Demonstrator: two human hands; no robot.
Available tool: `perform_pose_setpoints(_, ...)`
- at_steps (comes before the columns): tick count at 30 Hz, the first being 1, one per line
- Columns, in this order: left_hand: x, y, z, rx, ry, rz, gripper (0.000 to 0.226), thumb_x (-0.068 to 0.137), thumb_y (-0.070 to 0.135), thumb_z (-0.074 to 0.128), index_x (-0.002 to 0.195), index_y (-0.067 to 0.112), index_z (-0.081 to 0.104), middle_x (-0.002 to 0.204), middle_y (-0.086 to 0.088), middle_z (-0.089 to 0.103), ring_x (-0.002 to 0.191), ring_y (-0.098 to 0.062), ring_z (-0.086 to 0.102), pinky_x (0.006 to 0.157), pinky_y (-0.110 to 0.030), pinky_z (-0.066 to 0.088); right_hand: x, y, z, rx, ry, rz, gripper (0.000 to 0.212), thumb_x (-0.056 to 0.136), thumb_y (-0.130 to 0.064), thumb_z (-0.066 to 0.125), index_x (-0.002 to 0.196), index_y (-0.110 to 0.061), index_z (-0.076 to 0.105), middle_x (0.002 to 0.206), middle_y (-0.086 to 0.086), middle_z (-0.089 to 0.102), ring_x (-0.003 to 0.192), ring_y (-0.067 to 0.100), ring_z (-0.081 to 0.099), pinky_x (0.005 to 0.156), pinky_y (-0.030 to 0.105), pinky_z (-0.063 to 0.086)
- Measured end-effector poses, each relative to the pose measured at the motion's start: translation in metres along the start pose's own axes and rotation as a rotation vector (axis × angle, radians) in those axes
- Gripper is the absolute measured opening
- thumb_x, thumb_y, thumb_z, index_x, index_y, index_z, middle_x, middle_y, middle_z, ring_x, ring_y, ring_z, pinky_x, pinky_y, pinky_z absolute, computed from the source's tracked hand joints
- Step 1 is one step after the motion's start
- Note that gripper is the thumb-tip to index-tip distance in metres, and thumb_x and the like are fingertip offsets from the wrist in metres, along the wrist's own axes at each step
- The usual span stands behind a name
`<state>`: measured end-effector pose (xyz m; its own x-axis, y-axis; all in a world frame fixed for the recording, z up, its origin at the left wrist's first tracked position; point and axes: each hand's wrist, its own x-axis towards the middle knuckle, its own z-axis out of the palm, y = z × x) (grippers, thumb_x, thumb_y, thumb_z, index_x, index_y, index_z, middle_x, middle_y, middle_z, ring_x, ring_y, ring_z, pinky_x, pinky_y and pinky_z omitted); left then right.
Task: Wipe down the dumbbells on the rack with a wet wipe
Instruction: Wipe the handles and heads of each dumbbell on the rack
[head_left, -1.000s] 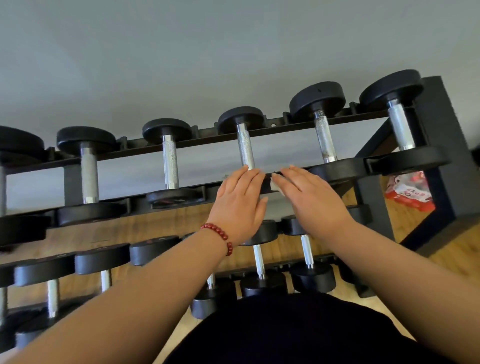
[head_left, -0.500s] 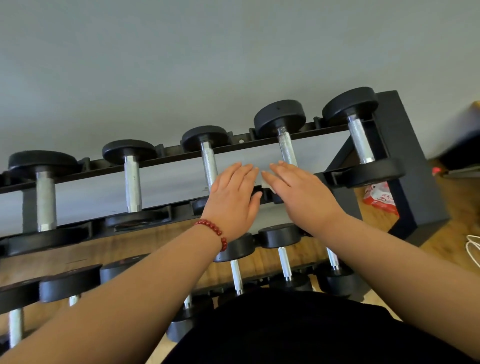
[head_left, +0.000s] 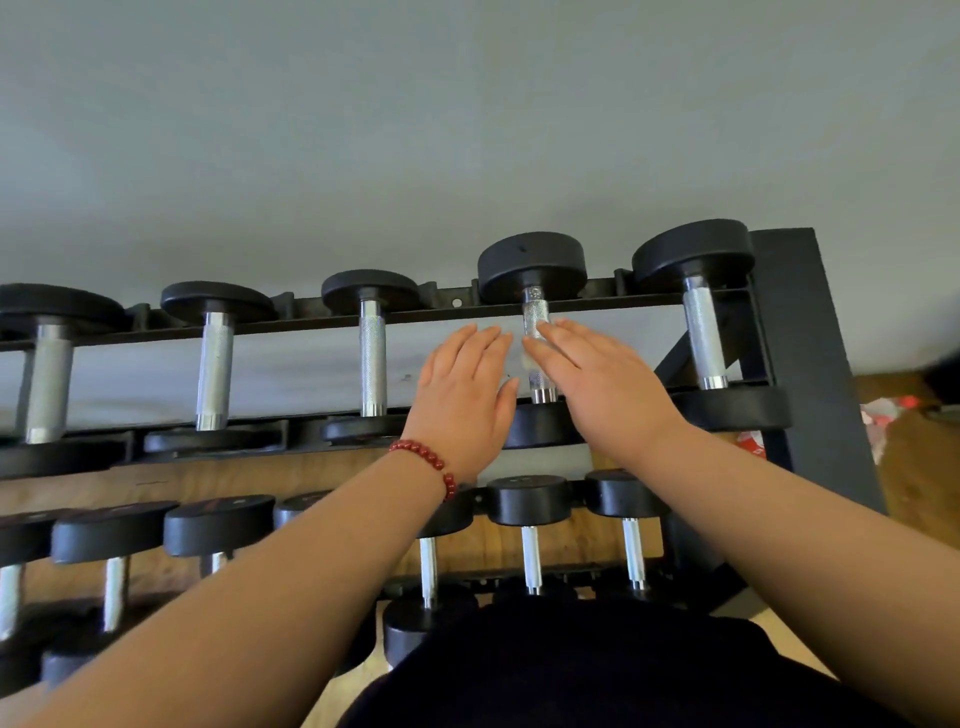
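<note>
Both hands are held out flat over the top row of the rack (head_left: 800, 322). The fingers of the left hand (head_left: 467, 395) are straight and nothing is seen to be held in it. The fingers of the right hand (head_left: 597, 384) are straight too, and they are laid across the handle of one dumbbell (head_left: 532, 312). A small pale bit is seen between the two hands; it may be the wet wipe, but this cannot be told for sure.

This dumbbell is the second from the right in the top row. It lies right in front of the hands, with one round end near and one far, so its long line runs away from the person. The right hand is on it, and the left hand is just beside it on the left. A rub along the handle, near to far, is likely what is called for next.

The handle is shiny metal with a rough, bumpy skin for grip. The ends are thick, round, flat discs, black and dull like rubber. The rack is made of dark, hard bars.

A red bead bracelet (head_left: 426, 460) is worn on the left wrist. More dumbbells (head_left: 530, 540) are kept in the lower row.
</note>
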<state>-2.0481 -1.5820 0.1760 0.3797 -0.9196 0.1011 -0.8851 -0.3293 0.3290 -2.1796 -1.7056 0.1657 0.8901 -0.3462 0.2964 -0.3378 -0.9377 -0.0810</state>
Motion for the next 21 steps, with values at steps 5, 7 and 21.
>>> perform_pose_setpoints(5,0.007,0.011,0.017,0.004,-0.028,-0.087,0.054,0.103,0.036,0.031,0.153,0.017,0.023,0.158,-0.001,0.024,0.148,-0.017,0.011,0.119,-0.032,0.006,0.005,0.021,0.007,0.052,-0.041,-0.048,0.056,0.079,0.007,0.065,0.134,-0.004,0.056,0.138,0.019,0.055,0.128,0.039,0.051,0.101,0.050,0.040)
perform_pose_setpoints(7,0.011,0.015,0.025,-0.019,-0.033,-0.128,0.053,0.103,0.035,0.031,0.152,0.017,0.024,0.158,0.000,0.024,0.147,-0.016,0.011,0.119,-0.032,0.006,0.009,0.029,0.012,0.076,-0.050,-0.069,0.052,0.080,0.006,0.059,0.132,-0.003,0.058,0.136,0.019,0.056,0.125,0.040,0.053,0.100,0.051,0.039)
perform_pose_setpoints(21,0.034,0.039,0.059,-0.550,0.097,-0.506,0.041,0.104,0.023,0.033,0.144,0.017,0.039,0.148,0.002,0.035,0.126,0.005,0.019,0.109,-0.018,0.014,0.039,0.081,0.052,0.217,-0.174,-0.288,0.080,0.076,0.018,0.063,0.147,-0.008,0.036,0.156,0.010,0.030,0.145,0.025,0.023,0.112,0.038,0.021)
